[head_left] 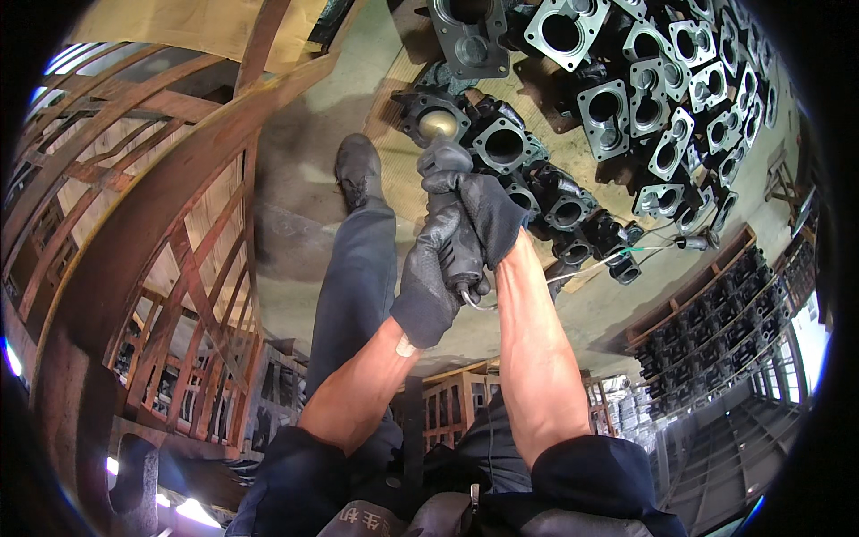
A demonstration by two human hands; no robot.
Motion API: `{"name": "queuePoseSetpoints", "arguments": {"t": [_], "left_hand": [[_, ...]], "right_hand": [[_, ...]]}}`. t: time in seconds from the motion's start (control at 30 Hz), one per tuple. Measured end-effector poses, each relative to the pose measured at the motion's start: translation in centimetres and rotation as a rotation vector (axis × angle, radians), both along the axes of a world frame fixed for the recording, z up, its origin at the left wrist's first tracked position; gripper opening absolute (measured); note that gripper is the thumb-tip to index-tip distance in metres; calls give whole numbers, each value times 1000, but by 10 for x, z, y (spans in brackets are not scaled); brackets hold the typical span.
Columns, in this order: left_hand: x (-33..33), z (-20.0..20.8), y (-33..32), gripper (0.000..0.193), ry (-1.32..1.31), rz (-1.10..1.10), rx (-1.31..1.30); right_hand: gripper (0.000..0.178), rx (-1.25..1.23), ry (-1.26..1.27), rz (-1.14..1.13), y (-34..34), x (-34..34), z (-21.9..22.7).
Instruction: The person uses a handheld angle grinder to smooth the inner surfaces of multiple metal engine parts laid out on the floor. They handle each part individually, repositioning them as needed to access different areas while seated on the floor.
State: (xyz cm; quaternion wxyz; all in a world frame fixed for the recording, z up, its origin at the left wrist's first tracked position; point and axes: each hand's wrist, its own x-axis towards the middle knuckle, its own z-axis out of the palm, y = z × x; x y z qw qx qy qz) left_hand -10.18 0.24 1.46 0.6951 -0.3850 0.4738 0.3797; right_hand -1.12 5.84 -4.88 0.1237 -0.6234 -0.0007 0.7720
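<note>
Both hands are wrapped tight around one power tool (456, 237), gloves on. My left hand (431, 277) grips the lower part of the handle, and my right hand (479, 210) is clamped higher up, just above the left and touching it. The tool's nose points away from me at a dark metal casting (436, 118) with a shiny round bore, right past my fingertips. I can't tell whether the tip actually touches it. A thin hose or cable (573, 273) runs off the tool's butt end toward my right.

Room to move is pretty tight on the right: beyond and to the right of my hands the floor is packed with rows of castings (653, 89), square flanges with round holes, sitting on flat cardboard sheets (398, 98). The cardboard edge runs just left of my hands, and past it there's a strip of bare concrete floor (304, 179) where my leg and boot (358, 166) stand. Further left is a big rusty steel rack (161, 215) that boxes in that side.

Far off to my right, more dark castings are stacked along a wall (725, 331). No labels I can make out anywhere.
</note>
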Motion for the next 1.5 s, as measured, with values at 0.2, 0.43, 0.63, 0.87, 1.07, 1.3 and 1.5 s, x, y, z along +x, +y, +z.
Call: {"name": "queuePoseSetpoints", "arguments": {"t": [0.2,0.43,0.63,0.87,1.07,1.3,1.5], "left_hand": [[-4,-16,5,30,-77,6,112],[3,-19,-18,41,-27,-1,47],[4,-21,-10,43,24,-30,82],[6,-8,-3,39,89,-66,4],[-1,-38,0,32,-53,8,127],[-3,-42,9,31,-80,35,206],[-1,-27,3,29,22,-31,74]], "right_hand": [[14,71,13,97,3,3,-19],[8,-129,54,-73,1,-2,-1],[14,-99,91,8,-2,9,-26],[15,8,128,-47,-10,5,-16],[16,377,162,27,-25,8,-84],[14,92,200,10,-8,3,-83],[9,118,146,-47,-6,2,-35]]}}
